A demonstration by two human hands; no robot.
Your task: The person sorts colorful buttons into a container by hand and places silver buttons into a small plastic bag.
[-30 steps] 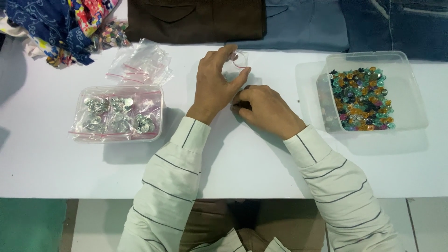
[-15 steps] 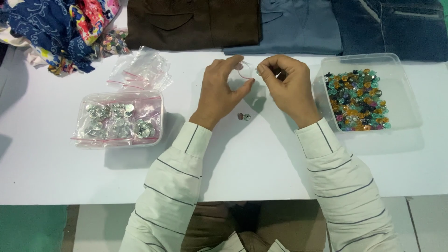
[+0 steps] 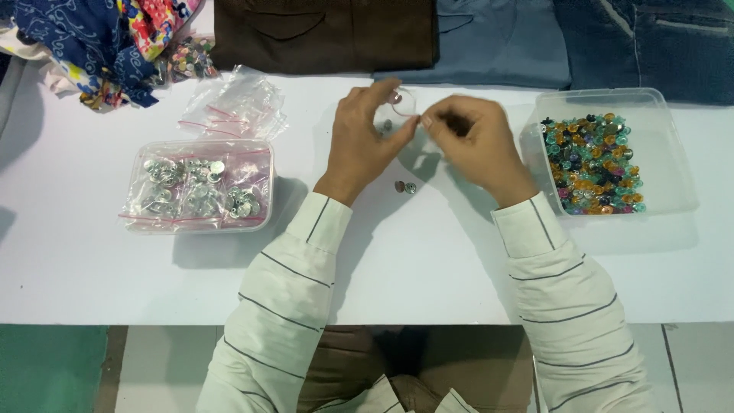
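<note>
My left hand (image 3: 361, 141) and my right hand (image 3: 474, 141) meet over the white table (image 3: 428, 260), both pinching a small clear plastic bag (image 3: 399, 107) held between their fingertips. A few small items show through the bag. Two small metal buttons (image 3: 405, 186) lie loose on the table just below the hands. To the right stands a clear plastic tray (image 3: 665, 153) full of coloured buttons (image 3: 592, 164). On the left, a clear tray (image 3: 199, 187) holds small bags of silver buttons.
Empty clear zip bags (image 3: 233, 103) lie behind the left tray. Folded brown (image 3: 329, 34) and blue garments (image 3: 497, 42) line the far edge, with a patterned cloth (image 3: 92, 38) and loose buttons at the far left. The table's near edge runs under my forearms.
My right hand lifted off the table and came up to the little bag beside my left hand. Two small buttons were left lying on the table where it had been.
</note>
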